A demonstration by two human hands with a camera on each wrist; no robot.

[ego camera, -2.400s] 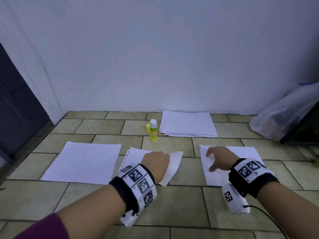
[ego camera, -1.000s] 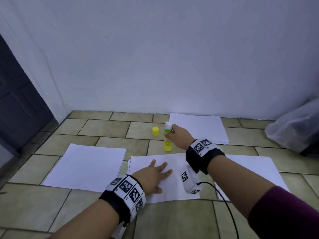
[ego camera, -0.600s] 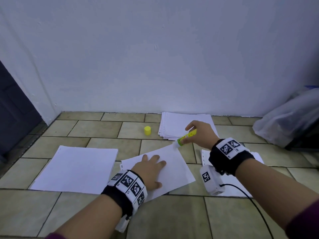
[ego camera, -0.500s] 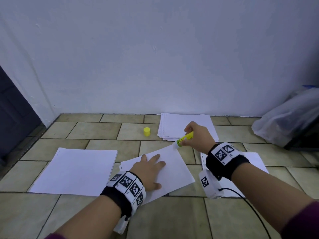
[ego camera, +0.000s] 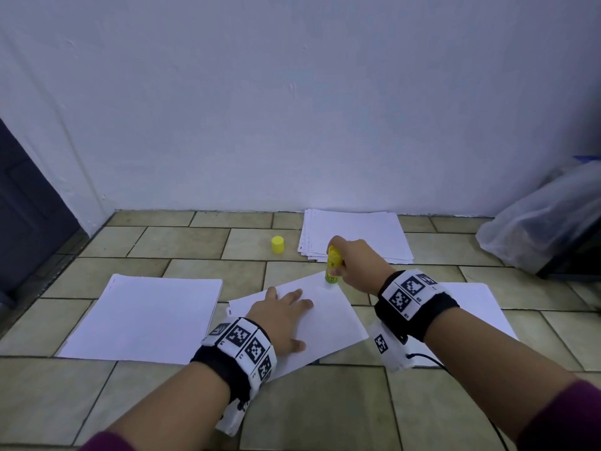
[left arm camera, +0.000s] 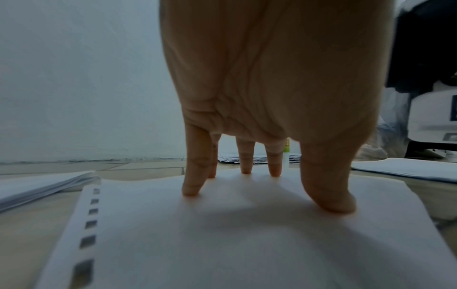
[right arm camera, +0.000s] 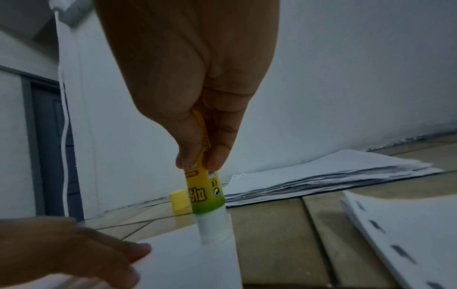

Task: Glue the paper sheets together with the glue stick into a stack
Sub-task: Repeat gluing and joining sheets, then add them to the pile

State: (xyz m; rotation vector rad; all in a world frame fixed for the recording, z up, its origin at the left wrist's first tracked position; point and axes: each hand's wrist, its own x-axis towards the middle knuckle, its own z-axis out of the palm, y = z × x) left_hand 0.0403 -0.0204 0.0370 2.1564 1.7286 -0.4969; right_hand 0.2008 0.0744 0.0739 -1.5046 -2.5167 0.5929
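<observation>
A single white sheet point(ego camera: 328, 317) lies skewed on the tiled floor in front of me. My left hand point(ego camera: 279, 315) lies flat on it with straight, spread fingers point(left arm camera: 274, 166) pressing it down. My right hand point(ego camera: 353, 263) grips the uncapped yellow-green glue stick point(ego camera: 333, 266), held nose-down; its white tip point(right arm camera: 212, 228) touches the sheet's far corner. The glue stick point(right arm camera: 205, 193) is pinched between thumb and fingers. Its yellow cap point(ego camera: 277, 245) stands alone on a tile further back.
A paper stack point(ego camera: 143, 315) lies at the left, another stack point(ego camera: 354, 234) against the white wall, and more sheets point(ego camera: 478, 307) under my right forearm. A clear plastic bag point(ego camera: 540, 222) sits at the right, a dark door point(ego camera: 22, 216) at the left.
My right hand picked the glue stick up from the floor, swung it over and turned it from slanted to nose-down on the sheet's far corner. My left hand stayed flat on the sheet.
</observation>
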